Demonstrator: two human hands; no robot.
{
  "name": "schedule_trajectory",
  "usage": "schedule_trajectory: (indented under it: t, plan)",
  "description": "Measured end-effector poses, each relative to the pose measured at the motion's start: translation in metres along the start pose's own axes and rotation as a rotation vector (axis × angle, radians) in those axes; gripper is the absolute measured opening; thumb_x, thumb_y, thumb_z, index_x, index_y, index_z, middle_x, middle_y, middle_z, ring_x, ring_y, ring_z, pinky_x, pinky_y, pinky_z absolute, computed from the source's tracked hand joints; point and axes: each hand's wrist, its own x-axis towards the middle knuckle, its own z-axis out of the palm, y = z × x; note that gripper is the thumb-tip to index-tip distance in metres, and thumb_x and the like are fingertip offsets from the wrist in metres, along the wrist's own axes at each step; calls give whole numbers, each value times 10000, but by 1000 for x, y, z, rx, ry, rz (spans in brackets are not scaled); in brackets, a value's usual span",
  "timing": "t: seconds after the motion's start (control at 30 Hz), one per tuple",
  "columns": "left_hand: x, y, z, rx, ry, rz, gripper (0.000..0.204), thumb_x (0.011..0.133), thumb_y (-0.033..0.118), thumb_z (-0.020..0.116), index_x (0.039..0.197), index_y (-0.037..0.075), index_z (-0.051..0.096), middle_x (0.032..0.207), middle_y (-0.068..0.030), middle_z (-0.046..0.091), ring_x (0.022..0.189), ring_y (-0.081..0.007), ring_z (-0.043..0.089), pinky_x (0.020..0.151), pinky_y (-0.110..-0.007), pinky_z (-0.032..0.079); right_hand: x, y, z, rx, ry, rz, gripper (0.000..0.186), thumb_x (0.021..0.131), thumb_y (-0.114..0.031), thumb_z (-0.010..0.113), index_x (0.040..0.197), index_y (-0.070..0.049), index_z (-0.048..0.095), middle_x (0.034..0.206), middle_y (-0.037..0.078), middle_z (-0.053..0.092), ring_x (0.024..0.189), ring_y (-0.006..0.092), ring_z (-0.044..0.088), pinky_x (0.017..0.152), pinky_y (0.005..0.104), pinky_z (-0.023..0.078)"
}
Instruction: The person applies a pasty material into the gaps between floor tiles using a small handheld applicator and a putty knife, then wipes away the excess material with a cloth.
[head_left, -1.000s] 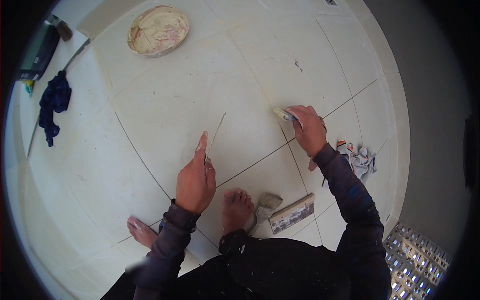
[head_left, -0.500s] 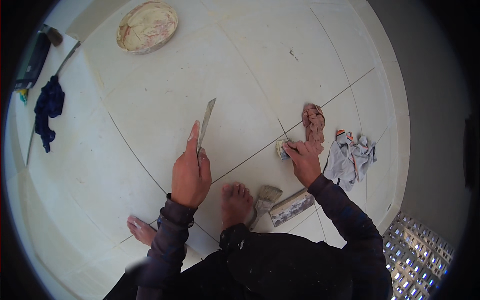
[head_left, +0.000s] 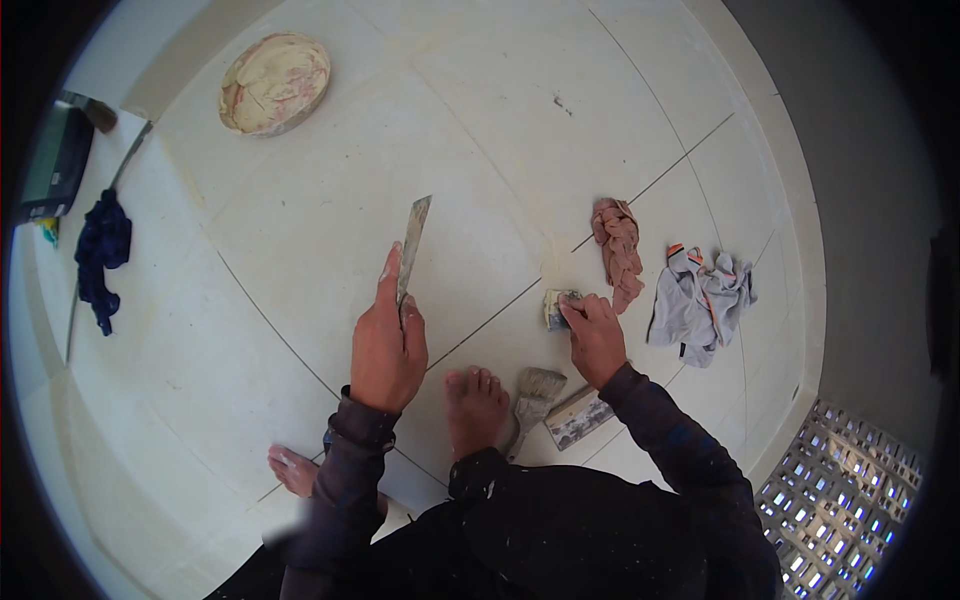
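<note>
My left hand (head_left: 388, 350) is closed around a putty knife (head_left: 413, 245), its narrow, smeared metal blade pointing away from me, with the index finger stretched along it. The handle is hidden in my palm. My right hand (head_left: 597, 340) pinches a small flat scraper (head_left: 556, 310) coated with cream filler, held low at the tiled floor; whether it touches the tile I cannot tell. Just beyond the scraper, a pale smear of filler (head_left: 556, 262) covers part of a dark tile joint. At the far left stands a round bowl (head_left: 300, 122) of cream filler with pinkish streaks.
Right of my bare foot (head_left: 477, 408) lie a paintbrush (head_left: 540, 388) and a block-shaped float (head_left: 580, 418). A brownish-pink cloth (head_left: 617, 245) and a grey cloth (head_left: 705, 300) lie beyond my right hand. A dark blue cloth (head_left: 103, 250) is at left, near a dark case (head_left: 58, 165).
My right hand has drawn the scraper slightly nearer and left, and filler now covers the joint where a dark line showed. My left hand keeps the putty knife; the view has shifted a little.
</note>
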Motion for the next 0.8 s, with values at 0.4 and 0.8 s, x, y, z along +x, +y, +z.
schedule_trajectory:
  t: [0.4, 0.8]
  plan:
    - [3, -1, 3, 8, -29, 2, 677, 933, -20, 486, 1582, 33, 301, 719, -176, 589, 594, -331, 589, 589, -409, 473, 52, -51, 32, -13, 216, 144, 396, 802, 71, 612, 1193, 29, 660, 1123, 146, 618, 996, 353, 559, 880, 434, 488]
    - [6, 1, -2, 0, -6, -18, 633, 955, -15, 477, 1566, 18, 315, 700, -202, 582, 601, -351, 592, 584, -417, 468, 69, 10, 20, -140, 242, -81, 441, 784, 39, 624, 1209, -55, 695, 1150, 72, 627, 965, 295, 558, 839, 409, 460]
